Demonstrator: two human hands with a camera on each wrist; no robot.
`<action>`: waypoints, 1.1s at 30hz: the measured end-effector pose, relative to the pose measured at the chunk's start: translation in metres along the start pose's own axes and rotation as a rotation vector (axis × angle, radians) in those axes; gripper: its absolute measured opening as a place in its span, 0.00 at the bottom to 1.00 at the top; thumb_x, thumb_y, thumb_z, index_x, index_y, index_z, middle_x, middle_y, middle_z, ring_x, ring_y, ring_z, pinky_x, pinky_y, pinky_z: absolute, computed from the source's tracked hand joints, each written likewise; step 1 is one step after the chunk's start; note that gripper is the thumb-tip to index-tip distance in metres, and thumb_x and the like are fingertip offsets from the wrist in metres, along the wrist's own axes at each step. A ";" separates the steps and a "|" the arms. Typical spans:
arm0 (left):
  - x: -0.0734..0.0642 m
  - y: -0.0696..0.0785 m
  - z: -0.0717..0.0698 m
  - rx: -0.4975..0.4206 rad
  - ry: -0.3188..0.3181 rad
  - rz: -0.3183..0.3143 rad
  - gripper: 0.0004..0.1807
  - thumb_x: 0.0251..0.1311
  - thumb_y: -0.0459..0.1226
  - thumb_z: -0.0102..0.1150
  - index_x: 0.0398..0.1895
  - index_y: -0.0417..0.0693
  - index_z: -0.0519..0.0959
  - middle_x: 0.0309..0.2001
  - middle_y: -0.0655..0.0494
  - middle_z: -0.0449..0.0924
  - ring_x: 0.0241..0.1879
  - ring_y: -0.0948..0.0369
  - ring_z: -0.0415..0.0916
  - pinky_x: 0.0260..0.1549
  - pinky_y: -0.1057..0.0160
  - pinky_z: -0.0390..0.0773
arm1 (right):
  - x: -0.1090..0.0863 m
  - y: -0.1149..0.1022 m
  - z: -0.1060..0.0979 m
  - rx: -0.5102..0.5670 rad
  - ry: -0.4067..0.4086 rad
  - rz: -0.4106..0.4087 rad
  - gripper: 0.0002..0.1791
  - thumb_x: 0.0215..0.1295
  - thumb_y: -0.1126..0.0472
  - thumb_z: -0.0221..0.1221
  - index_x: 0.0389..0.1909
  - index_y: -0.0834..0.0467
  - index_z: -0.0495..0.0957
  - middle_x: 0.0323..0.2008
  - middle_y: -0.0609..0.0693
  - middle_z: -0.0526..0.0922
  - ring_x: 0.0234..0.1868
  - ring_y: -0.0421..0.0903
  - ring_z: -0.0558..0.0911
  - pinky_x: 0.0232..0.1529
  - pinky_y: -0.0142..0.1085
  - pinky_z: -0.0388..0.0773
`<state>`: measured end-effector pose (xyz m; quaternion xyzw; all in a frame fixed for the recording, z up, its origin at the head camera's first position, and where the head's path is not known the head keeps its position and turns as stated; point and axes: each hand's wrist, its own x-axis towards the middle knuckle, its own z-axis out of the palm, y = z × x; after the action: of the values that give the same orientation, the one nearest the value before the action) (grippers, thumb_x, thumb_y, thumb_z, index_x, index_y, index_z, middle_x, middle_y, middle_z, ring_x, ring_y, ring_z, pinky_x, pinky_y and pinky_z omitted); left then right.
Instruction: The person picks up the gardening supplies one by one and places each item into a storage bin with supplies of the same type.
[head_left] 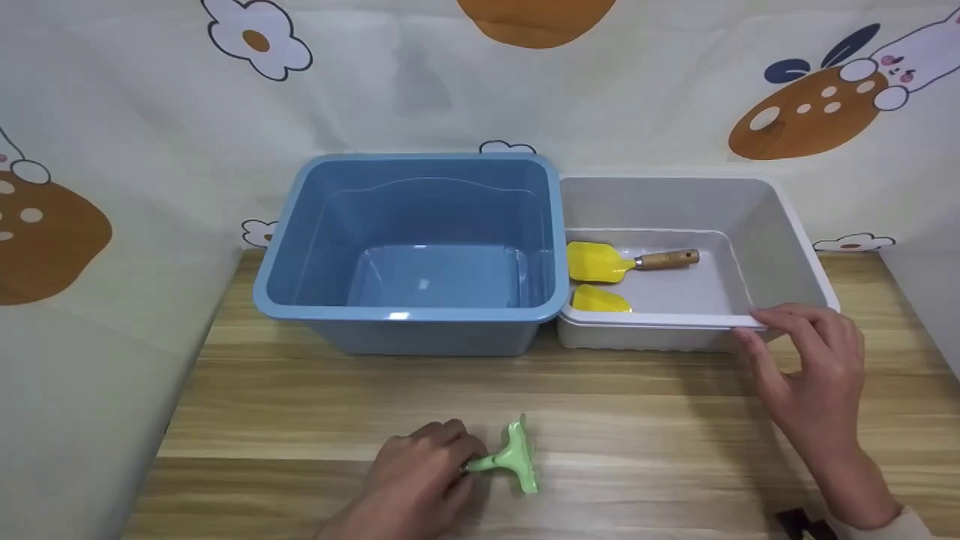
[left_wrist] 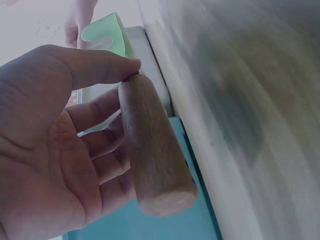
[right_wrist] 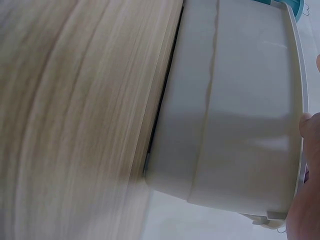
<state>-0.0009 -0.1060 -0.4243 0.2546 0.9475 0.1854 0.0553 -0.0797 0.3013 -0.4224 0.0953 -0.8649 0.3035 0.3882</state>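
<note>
My left hand (head_left: 427, 474) grips a small hand rake above the near part of the table. Its green head (head_left: 517, 456) points right, and the left wrist view shows the wooden handle (left_wrist: 155, 150) between thumb and fingers. My right hand (head_left: 821, 375) pinches the front rim of a light grey bin (head_left: 645, 336) near its right corner, thumb outside. Inside that bin lies a yellow trowel (head_left: 596, 262) with a wooden handle. Nearer the front wall is a second yellow blade (head_left: 600, 299), its remainder hidden by the rim.
A deeper blue bin (head_left: 412, 313) stands against the grey one on its left, with nothing seen inside. Behind both hangs a patterned cloth (head_left: 420, 90). Wood-grain tabletop (head_left: 300, 412) stretches in front of the bins.
</note>
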 end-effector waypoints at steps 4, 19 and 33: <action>-0.002 -0.001 -0.004 0.002 0.046 0.013 0.11 0.54 0.37 0.69 0.40 0.60 0.86 0.34 0.68 0.81 0.34 0.68 0.77 0.24 0.70 0.71 | -0.002 0.002 0.000 -0.007 -0.006 0.006 0.14 0.50 0.69 0.74 0.39 0.68 0.85 0.40 0.67 0.82 0.52 0.24 0.64 0.58 0.25 0.54; -0.009 -0.004 -0.020 -0.036 0.102 0.013 0.12 0.56 0.39 0.69 0.43 0.66 0.87 0.35 0.72 0.81 0.35 0.71 0.75 0.26 0.71 0.71 | -0.001 0.005 0.000 0.005 -0.011 0.002 0.16 0.48 0.69 0.75 0.39 0.68 0.85 0.40 0.66 0.84 0.54 0.23 0.64 0.59 0.27 0.54; -0.009 -0.006 -0.037 -0.029 0.194 0.049 0.13 0.56 0.41 0.71 0.44 0.68 0.86 0.35 0.75 0.80 0.34 0.75 0.73 0.30 0.71 0.74 | 0.001 0.001 0.000 0.035 -0.002 0.013 0.15 0.47 0.71 0.74 0.38 0.68 0.85 0.39 0.66 0.84 0.53 0.23 0.65 0.58 0.25 0.54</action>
<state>-0.0033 -0.1271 -0.3922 0.2575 0.9392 0.2240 -0.0373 -0.0802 0.3018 -0.4221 0.0966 -0.8605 0.3208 0.3837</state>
